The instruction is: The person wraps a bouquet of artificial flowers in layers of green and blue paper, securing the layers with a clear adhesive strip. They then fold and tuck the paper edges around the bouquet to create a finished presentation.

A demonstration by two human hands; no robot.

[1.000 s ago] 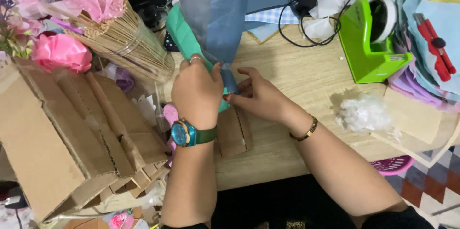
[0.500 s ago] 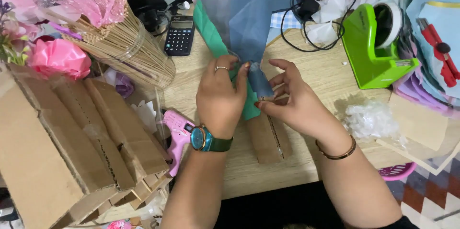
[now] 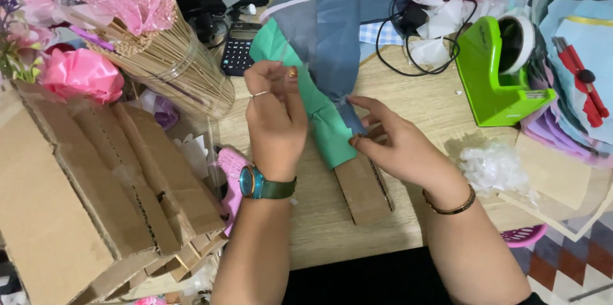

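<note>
Centrally, a cone-shaped wrap of blue and green paper sheets (image 3: 322, 75) lies over the pale wooden surface (image 3: 421, 107), its narrow end pointing toward the person. Left hand (image 3: 276, 117) has its grip closed, fingers pinching the green edge. Right hand (image 3: 391, 145) pinches the blue neck, above a brown corrugated cardboard strip (image 3: 363, 190).

calculator (image 3: 241, 48) behind paper wrap (image 3: 322, 69); tape dispenser (image 3: 495, 78) right; cardboard stack (image 3: 89, 184) left.
</note>
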